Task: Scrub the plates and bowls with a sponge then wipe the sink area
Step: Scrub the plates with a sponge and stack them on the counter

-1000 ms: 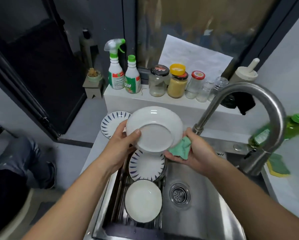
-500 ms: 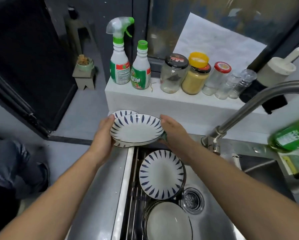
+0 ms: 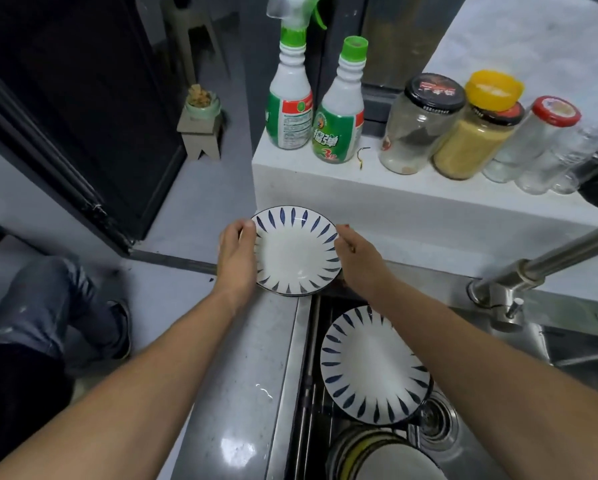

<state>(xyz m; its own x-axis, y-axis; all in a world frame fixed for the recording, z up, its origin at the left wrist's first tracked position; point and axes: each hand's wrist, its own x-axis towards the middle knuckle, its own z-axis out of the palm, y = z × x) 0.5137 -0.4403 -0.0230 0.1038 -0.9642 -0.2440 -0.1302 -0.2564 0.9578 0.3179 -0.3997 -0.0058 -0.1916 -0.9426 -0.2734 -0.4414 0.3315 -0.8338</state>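
A white plate with blue leaf marks point(image 3: 295, 252) sits face up at the far end of the steel bench point(image 3: 235, 393), just left of the sink point(image 3: 498, 441) and close below the white ledge point(image 3: 394, 206). A second rim shows under its near edge, so it seems to lie on another plate. The left hand point(image 3: 236, 259) has its grip closed on the plate's left rim, thumb on top. The right hand point(image 3: 358, 261) pinches the right rim with its fingertips; something small and reddish shows at that spot, too small to tell what.

In the sink, nearer and to the right, a plate of the same pattern point(image 3: 373, 363) lies tilted on a wire rack point(image 3: 309, 375), beside the drain point(image 3: 434, 419). A white bowl point(image 3: 391, 460) lies at the near edge, partly cut off. The tap point(image 3: 519, 275) rises from the far right of the sink.

On the ledge stand a spray bottle point(image 3: 290, 95), a green-capped bottle point(image 3: 340, 109) and a row of jars: a black-lidded jar point(image 3: 418, 126), a yellow-lidded jar point(image 3: 474, 133) and a red-lidded jar point(image 3: 533, 136).

At the far left, a leg in jeans point(image 3: 44, 303) is on the floor.
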